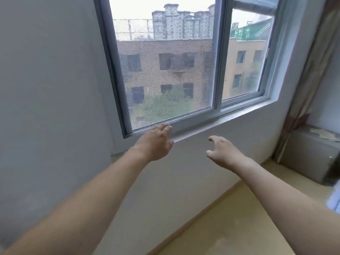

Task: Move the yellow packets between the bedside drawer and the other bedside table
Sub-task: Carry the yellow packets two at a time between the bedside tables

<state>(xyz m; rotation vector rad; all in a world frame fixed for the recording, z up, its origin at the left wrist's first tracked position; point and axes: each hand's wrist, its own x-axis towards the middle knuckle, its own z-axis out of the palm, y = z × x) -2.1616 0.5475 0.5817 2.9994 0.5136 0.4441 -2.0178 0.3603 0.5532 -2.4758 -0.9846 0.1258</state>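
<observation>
Both bare forearms are stretched forward toward a window (165, 67). Left hand (156, 142) is held with fingers extended, fingertips at the window sill (211, 124), nothing held. Right hand (222, 151) is raised below the sill, fingers loosely curled, nothing gripped. Yellow packets are not seen anywhere. A grey bedside cabinet (311, 155) is seen far right beside a curtain (309, 89), on yellowish floor (230, 218).

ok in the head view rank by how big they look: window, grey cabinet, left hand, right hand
1. window, by far the largest
2. grey cabinet, cut off by the frame edge
3. left hand and right hand: look about alike, so no ranking between them
</observation>
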